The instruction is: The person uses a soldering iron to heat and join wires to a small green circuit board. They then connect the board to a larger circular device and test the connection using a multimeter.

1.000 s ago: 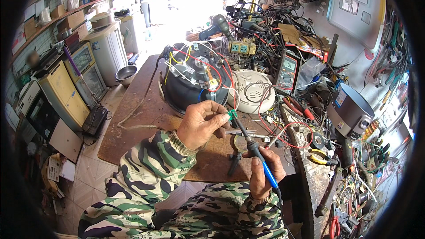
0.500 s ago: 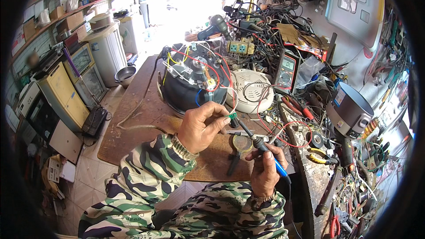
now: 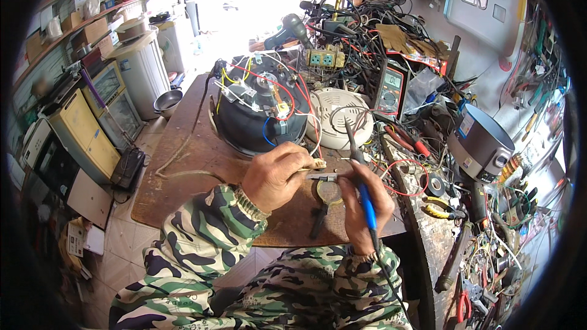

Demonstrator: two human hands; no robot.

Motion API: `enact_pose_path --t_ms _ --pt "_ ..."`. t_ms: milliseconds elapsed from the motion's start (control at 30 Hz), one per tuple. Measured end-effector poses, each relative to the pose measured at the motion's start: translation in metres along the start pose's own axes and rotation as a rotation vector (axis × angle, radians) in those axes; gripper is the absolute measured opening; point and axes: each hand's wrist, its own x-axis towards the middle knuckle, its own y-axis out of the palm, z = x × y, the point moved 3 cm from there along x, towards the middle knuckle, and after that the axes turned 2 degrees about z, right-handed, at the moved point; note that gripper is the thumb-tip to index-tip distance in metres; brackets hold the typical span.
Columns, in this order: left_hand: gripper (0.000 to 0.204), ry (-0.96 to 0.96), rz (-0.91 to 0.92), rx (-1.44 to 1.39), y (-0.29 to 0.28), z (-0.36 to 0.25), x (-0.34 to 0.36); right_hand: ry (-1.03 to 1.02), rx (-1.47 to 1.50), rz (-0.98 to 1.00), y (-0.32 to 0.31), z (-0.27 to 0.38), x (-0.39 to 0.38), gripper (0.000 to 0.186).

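My left hand [image 3: 275, 174] pinches a small circuit board [image 3: 318, 163] between thumb and fingers, and its tan face shows. In my right hand [image 3: 370, 205] is a soldering iron [image 3: 368, 209] with a blue handle; its tip points up and away, apart from the board. Just beyond my left hand sits a black, upturned appliance body [image 3: 247, 128] with red, yellow, white and blue wires. A cream vented cover [image 3: 342, 128] lies to its right. Below the hands a magnifying glass [image 3: 329, 192] rests on the wooden table [image 3: 183, 201].
A multimeter [image 3: 390, 90] stands among tangled cables at the back right. Red-handled pliers [image 3: 419, 146], black tape [image 3: 435, 185], yellow-handled pliers [image 3: 441, 209] and a grey pot-like housing [image 3: 481, 143] crowd the right bench. A power socket block [image 3: 324, 58] sits behind the cover.
The board has turned in my left hand, from green side to tan side. My right hand has moved up, and the iron's tip has swung away from the board, pointing farther up.
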Motion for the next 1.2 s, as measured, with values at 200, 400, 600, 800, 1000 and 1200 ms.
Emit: enact_pose_path --t_ms 200,400,600,800,1000,1200 --pt "0.024 0.028 -0.018 0.09 -0.003 0.001 -0.003 -0.281 -0.212 0.216 0.019 0.021 0.036 0.043" --pt "0.021 0.056 -0.027 0.081 -0.001 0.004 -0.006 -0.222 -0.28 0.28 0.023 0.019 0.034 0.049" --pt "0.022 0.015 -0.018 0.072 -0.005 -0.002 -0.002 -0.485 -0.487 0.14 0.019 0.029 0.028 0.048" --pt "0.014 -0.295 -0.037 -0.298 0.001 0.004 -0.005 -0.131 -0.129 -0.227 0.015 0.009 0.009 0.035" --pt "0.024 -0.452 0.063 -0.736 0.008 0.009 -0.01 -0.103 -0.021 -0.066 0.031 0.005 -0.004 0.056" --pt "0.025 -0.511 0.101 -0.941 0.007 0.008 -0.01 0.027 0.145 -0.054 0.036 0.003 0.001 0.058"
